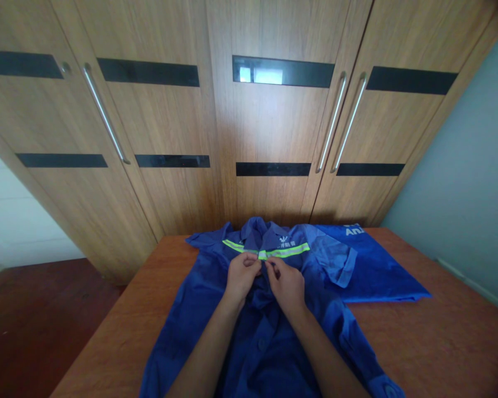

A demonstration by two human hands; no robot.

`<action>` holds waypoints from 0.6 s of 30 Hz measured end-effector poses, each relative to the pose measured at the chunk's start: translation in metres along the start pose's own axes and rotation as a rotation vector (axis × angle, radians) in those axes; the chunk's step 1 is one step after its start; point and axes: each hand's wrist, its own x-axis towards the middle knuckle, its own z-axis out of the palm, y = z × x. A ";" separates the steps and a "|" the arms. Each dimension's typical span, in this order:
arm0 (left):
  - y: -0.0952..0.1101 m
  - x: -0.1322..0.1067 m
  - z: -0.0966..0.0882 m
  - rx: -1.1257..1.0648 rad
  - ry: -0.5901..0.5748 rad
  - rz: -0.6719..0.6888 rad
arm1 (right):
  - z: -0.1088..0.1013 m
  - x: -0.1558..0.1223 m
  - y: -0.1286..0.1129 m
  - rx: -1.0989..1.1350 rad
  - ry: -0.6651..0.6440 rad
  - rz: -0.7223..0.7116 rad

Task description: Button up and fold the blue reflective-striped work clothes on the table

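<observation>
A blue work shirt point(207, 298) lies spread on the table, its collar toward the wardrobe. A yellow-green and silver reflective strip point(288, 251) crosses its chest, with white printing above the strip on the right side. My left hand point(243, 272) pinches the shirt's front placket just below the strip. Close beside it, my right hand point(285, 279) pinches the other side of the placket, fingertips nearly touching the left ones. Whatever small part lies between the fingertips is hidden. Lower on the front, a dark button point(261, 344) shows between my forearms.
A folded blue cloth or bag point(377, 271) with white lettering lies to the right, partly under the shirt's sleeve. The reddish-brown wooden table point(124, 331) ends on the left above a dark red floor point(45, 309). A wooden wardrobe point(269, 121) with metal handles stands behind.
</observation>
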 end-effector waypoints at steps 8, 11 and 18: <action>0.001 0.000 0.000 -0.018 -0.046 0.050 | 0.004 0.010 0.005 0.793 -0.069 0.351; -0.001 0.001 0.000 0.035 -0.077 0.115 | 0.004 0.012 0.006 0.968 -0.121 0.444; -0.012 0.003 -0.004 0.289 -0.102 0.225 | 0.003 0.012 0.013 0.713 -0.179 0.360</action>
